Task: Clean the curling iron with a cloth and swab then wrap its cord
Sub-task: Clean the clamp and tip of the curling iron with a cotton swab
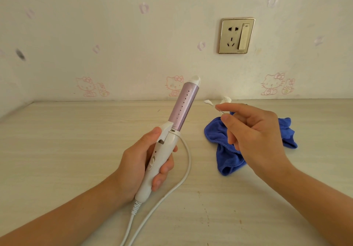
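Observation:
My left hand (137, 161) grips the white handle of the curling iron (172, 129), holding it tilted up and to the right above the table. Its pink barrel ends in a white tip near the wall. My right hand (256, 133) pinches a cotton swab (210, 103) between thumb and forefinger, its white tip a short way right of the barrel and apart from it. The white cord (183, 171) loops from the handle's base down to the frame's bottom edge. A crumpled blue cloth (223, 150) lies on the table, partly hidden behind my right hand.
The pale wood-grain table (76, 140) meets a wallpapered wall at the back. A gold-framed wall socket with a switch (236, 35) sits above and right of the iron. A small white object (226, 99) lies near the wall behind the swab.

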A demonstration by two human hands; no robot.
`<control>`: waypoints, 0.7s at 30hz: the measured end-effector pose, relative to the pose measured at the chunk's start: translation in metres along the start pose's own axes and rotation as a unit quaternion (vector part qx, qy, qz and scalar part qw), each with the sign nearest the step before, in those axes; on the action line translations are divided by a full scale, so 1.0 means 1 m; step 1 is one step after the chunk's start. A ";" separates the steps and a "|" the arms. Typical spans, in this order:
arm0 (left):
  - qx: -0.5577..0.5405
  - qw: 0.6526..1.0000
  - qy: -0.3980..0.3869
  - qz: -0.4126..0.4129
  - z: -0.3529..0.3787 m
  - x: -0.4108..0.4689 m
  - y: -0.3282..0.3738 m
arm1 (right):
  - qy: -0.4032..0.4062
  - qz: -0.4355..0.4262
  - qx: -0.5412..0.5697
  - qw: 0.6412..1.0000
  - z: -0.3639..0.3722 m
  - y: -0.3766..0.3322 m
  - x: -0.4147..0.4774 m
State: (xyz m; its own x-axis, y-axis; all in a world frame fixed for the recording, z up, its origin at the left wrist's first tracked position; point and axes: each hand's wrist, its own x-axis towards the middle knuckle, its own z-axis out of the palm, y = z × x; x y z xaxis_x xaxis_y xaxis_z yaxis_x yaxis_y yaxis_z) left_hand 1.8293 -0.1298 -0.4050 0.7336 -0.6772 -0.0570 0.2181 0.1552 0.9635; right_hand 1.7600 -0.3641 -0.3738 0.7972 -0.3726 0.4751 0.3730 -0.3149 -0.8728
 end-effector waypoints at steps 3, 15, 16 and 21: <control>-0.068 0.996 -0.040 -0.033 -0.007 0.002 0.006 | -0.001 0.004 0.001 1.000 0.000 0.000 0.000; -0.339 0.897 -0.270 -0.093 0.004 -0.003 0.044 | -0.009 -0.003 0.000 1.000 0.000 0.005 0.001; -0.344 0.893 -0.274 -0.095 0.006 -0.005 0.045 | -0.011 -0.004 -0.001 1.000 0.001 0.005 0.001; -0.360 0.881 -0.284 -0.117 0.017 -0.010 0.045 | -0.014 -0.005 -0.001 1.000 0.000 0.004 0.000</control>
State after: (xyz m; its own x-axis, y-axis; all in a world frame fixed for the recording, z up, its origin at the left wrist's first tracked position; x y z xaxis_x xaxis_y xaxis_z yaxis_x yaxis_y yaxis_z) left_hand 1.8206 -0.1279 -0.3567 0.2180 -0.9703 0.1048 0.8228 0.2405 0.5149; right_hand 1.7621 -0.3651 -0.3773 0.8064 -0.3441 0.4809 0.3802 -0.3212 -0.8674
